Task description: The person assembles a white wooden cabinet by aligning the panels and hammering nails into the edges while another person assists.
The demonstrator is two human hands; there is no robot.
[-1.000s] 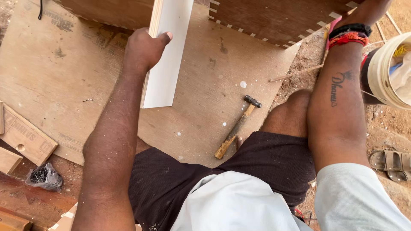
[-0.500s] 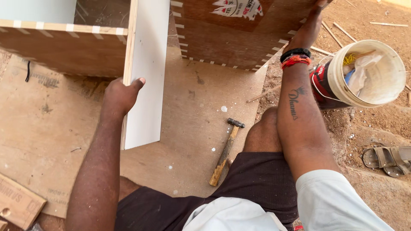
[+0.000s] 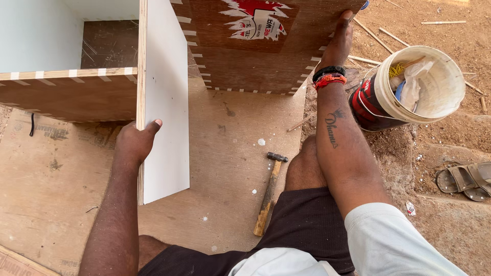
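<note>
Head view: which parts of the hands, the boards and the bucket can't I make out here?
- Left hand: its fingers are hidden behind the white panel; only the thumb shows.
- Right hand: its fingertips are hidden over the brown board's edge.
- Brown board: its top is cut off by the frame.
- Bucket: cloth and bags hide its bottom.
- Sandals: cut off by the right edge.

Red-white sticker point(image 3: 255, 20) on brown panel point(image 3: 255, 61)
</note>
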